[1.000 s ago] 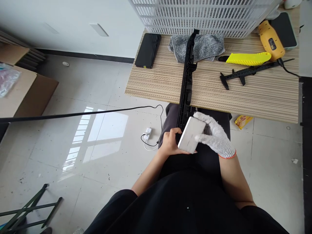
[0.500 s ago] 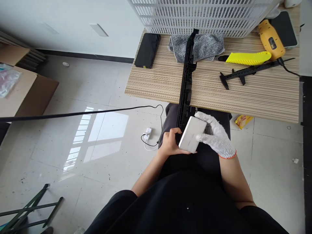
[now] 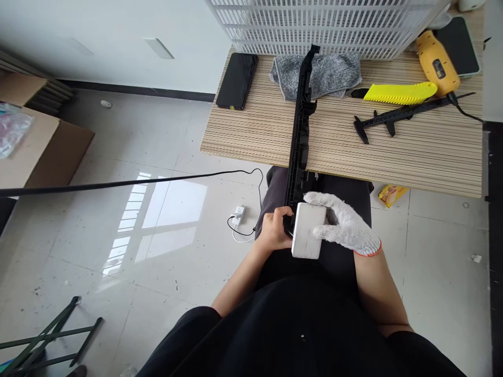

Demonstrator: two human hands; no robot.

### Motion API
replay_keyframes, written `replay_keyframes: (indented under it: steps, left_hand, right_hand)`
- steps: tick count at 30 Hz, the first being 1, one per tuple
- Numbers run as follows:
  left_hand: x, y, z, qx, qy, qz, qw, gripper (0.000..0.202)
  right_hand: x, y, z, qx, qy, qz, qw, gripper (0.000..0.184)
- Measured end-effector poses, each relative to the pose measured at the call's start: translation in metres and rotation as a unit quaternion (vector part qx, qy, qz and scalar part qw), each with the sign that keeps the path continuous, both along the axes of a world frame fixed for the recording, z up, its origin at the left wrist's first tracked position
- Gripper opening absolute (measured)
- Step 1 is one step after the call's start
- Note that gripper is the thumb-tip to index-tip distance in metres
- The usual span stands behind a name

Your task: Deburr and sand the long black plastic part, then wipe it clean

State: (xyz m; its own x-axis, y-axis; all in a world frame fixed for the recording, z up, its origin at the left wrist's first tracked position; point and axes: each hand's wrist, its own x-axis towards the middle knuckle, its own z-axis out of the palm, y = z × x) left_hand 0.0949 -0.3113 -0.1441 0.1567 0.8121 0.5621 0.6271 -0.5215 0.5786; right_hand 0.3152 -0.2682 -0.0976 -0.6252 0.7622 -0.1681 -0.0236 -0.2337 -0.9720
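Observation:
A long black plastic strip with clips along it [image 3: 302, 125] runs from my lap up over the table edge, its far end lying across a grey cloth [image 3: 334, 76]. My bare left hand [image 3: 275, 230] is closed around the strip's near end. My right hand [image 3: 346, 222], in a white knit glove with an orange cuff edge, grips a white rectangular block [image 3: 308, 235] between thumb and fingers. The block covers the near tip of the strip and part of my left fingers; whether it touches the strip I cannot tell.
On the wooden table [image 3: 251, 136] are a black phone [image 3: 237, 81], a yellow-handled knife [image 3: 401, 93], a black caliper [image 3: 401, 116] and a yellow heat-gun-like tool [image 3: 438, 63]. A white slatted basket [image 3: 322, 26] stands behind. A black cable [image 3: 176, 178] hangs at left; a power adapter [image 3: 238, 213] lies on the floor.
My right hand has brought the white block slightly lower and turned it more upright. My left hand and the black strip stay nearly where they were.

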Motion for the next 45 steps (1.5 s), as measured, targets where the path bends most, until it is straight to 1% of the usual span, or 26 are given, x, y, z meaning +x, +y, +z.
replay_keyframes:
  steps: [1, 3, 5, 6, 9, 10, 11, 13, 14, 15, 18, 21, 24, 26, 28, 29, 31, 33, 34, 36, 37, 38, 40, 41, 42, 45]
  left_hand:
    - [0.000, 0.000, -0.001, 0.000, -0.002, 0.000, 1.000, 0.053]
    - [-0.001, 0.000, -0.003, 0.000, -0.009, 0.000, 1.000, 0.054]
    - [-0.001, 0.000, -0.006, -0.001, -0.017, 0.001, 1.000, 0.056]
    - [0.000, -0.001, -0.008, 0.001, -0.019, 0.003, 1.000, 0.058]
    - [0.003, -0.001, -0.010, 0.015, -0.028, 0.017, 0.999, 0.077]
    - [0.004, -0.002, -0.009, 0.016, -0.033, 0.022, 0.999, 0.084]
    - [0.005, -0.002, -0.009, 0.014, -0.037, 0.026, 0.999, 0.090]
    - [0.006, -0.001, -0.006, 0.005, -0.037, 0.026, 0.999, 0.094]
    - [0.006, -0.001, -0.005, 0.000, -0.032, 0.026, 0.999, 0.094]
    - [0.005, -0.001, -0.004, -0.004, -0.023, 0.028, 0.999, 0.092]
    - [0.001, -0.002, -0.006, -0.017, -0.013, 0.026, 0.999, 0.085]
    - [0.000, -0.003, -0.009, -0.016, -0.034, 0.013, 0.999, 0.079]
    - [0.001, -0.004, -0.010, -0.024, -0.032, 0.029, 0.999, 0.086]
    - [0.002, -0.003, -0.008, -0.030, -0.033, 0.025, 0.999, 0.090]
    - [0.001, -0.001, -0.005, -0.025, -0.034, 0.010, 0.999, 0.087]
    - [0.001, 0.000, -0.004, -0.019, -0.032, 0.002, 0.999, 0.083]
    - [0.001, 0.001, -0.002, -0.007, -0.029, -0.005, 1.000, 0.072]
    - [0.000, 0.001, -0.002, -0.003, -0.033, -0.011, 0.999, 0.066]
    - [0.000, 0.001, -0.003, -0.004, -0.038, -0.010, 0.999, 0.068]
    - [0.000, -0.001, -0.005, -0.009, -0.047, -0.007, 0.999, 0.077]
    - [0.000, -0.002, -0.006, -0.014, -0.046, -0.005, 0.999, 0.080]
    - [0.000, -0.003, -0.007, -0.020, -0.040, -0.002, 0.999, 0.080]
    - [-0.001, -0.003, -0.007, -0.029, -0.016, 0.001, 0.999, 0.072]
    - [-0.001, -0.003, -0.006, -0.030, -0.006, -0.001, 1.000, 0.067]
    - [-0.002, -0.003, -0.004, -0.026, -0.004, -0.002, 1.000, 0.064]
    - [-0.001, -0.002, -0.001, -0.014, -0.020, -0.005, 1.000, 0.066]
  right_hand:
    - [0.000, 0.000, 0.000, 0.007, 0.003, -0.001, 1.000, 0.063]
    - [0.001, -0.001, 0.000, 0.010, 0.019, 0.035, 0.999, 0.047]
    - [0.001, -0.002, 0.000, -0.015, 0.065, 0.051, 0.996, 0.029]
    - [0.000, -0.002, 0.001, -0.033, 0.101, 0.046, 0.993, 0.029]
    - [-0.001, -0.001, 0.005, -0.100, 0.176, -0.005, 0.979, 0.062]
    - [-0.002, 0.000, 0.007, -0.116, 0.182, -0.024, 0.976, 0.065]
    - [-0.002, 0.000, 0.008, -0.126, 0.182, -0.045, 0.974, 0.057]
    - [-0.002, -0.002, 0.009, -0.131, 0.180, -0.084, 0.971, 0.031]
    - [-0.001, -0.003, 0.008, -0.128, 0.179, -0.096, 0.971, 0.025]
    - [0.000, -0.004, 0.007, -0.123, 0.176, -0.107, 0.971, 0.024]
    - [0.002, -0.006, 0.001, -0.090, 0.152, -0.131, 0.975, 0.030]
    - [0.001, -0.004, 0.001, -0.027, 0.141, -0.117, 0.983, 0.032]
    - [-0.001, -0.001, 0.006, -0.006, 0.128, -0.091, 0.988, 0.027]
    - [0.001, -0.001, 0.008, -0.038, 0.131, -0.077, 0.988, 0.021]
    - [0.004, -0.001, 0.010, -0.087, 0.136, -0.067, 0.985, 0.018]
    - [0.005, -0.002, 0.010, -0.112, 0.132, -0.061, 0.983, 0.023]
    - [0.004, -0.002, 0.010, -0.143, 0.104, -0.050, 0.983, 0.044]
    - [-0.001, -0.002, 0.009, -0.130, 0.066, -0.073, 0.987, 0.061]
    - [-0.004, -0.002, 0.008, -0.110, 0.050, -0.107, 0.987, 0.062]
    - [-0.009, -0.003, 0.006, -0.054, 0.032, -0.195, 0.979, 0.055]
    - [-0.011, -0.003, 0.005, -0.031, 0.026, -0.216, 0.975, 0.050]
    - [-0.012, -0.003, 0.004, -0.020, 0.017, -0.202, 0.979, 0.047]
    - [-0.013, -0.003, 0.003, -0.024, -0.009, -0.117, 0.993, 0.045]
    - [-0.013, -0.003, 0.004, -0.027, -0.021, -0.091, 0.995, 0.043]
    - [-0.013, -0.003, 0.004, -0.028, -0.030, -0.095, 0.995, 0.042]
    - [-0.014, -0.004, 0.007, -0.015, -0.027, -0.203, 0.979, 0.044]
